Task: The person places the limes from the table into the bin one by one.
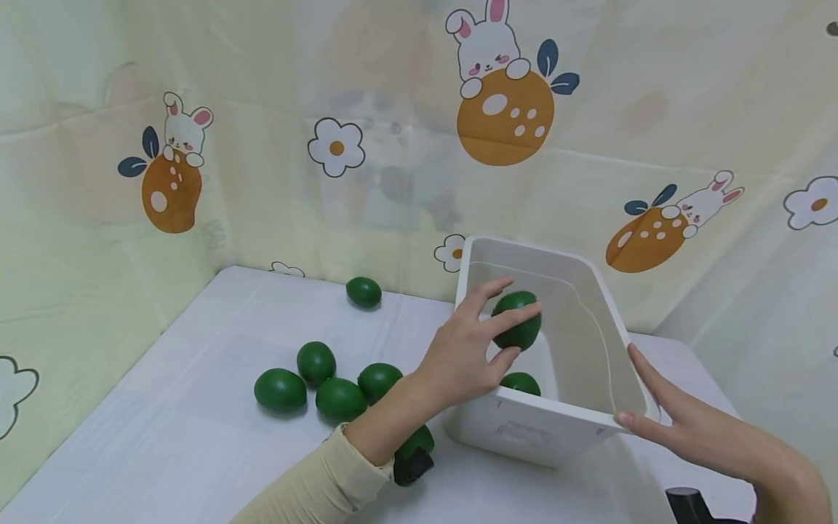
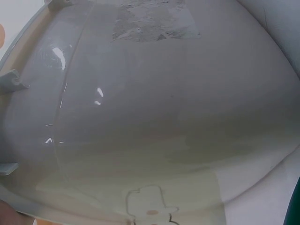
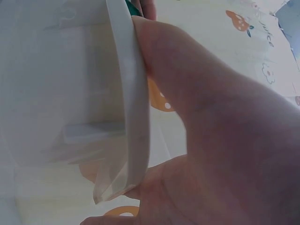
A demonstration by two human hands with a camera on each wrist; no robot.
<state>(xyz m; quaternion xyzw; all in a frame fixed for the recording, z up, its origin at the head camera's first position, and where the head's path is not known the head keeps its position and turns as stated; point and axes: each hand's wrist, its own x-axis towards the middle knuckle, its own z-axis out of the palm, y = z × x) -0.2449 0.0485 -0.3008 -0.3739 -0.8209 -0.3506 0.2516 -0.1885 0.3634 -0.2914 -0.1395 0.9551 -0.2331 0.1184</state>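
Observation:
In the head view my left hand [image 1: 466,349] holds a dark green lime [image 1: 524,331] between thumb and fingers, over the mouth of a white plastic bin [image 1: 589,327]. Inside the bin, near its front wall, lies another lime [image 1: 521,383], partly hidden by the rim. My right hand [image 1: 687,411] grips the bin's right front corner. In the right wrist view its thumb [image 3: 161,44] presses along the rim while the fingers pass outside the wall. The bin's outer wall [image 2: 154,108] fills most of the left wrist view.
Several limes [image 1: 340,400] lie grouped on the white-covered table [image 1: 164,422] left of the bin, some partly behind my left forearm. One lime [image 1: 364,292] sits apart near the back edge. A printed curtain [image 1: 393,182] hangs behind the table.

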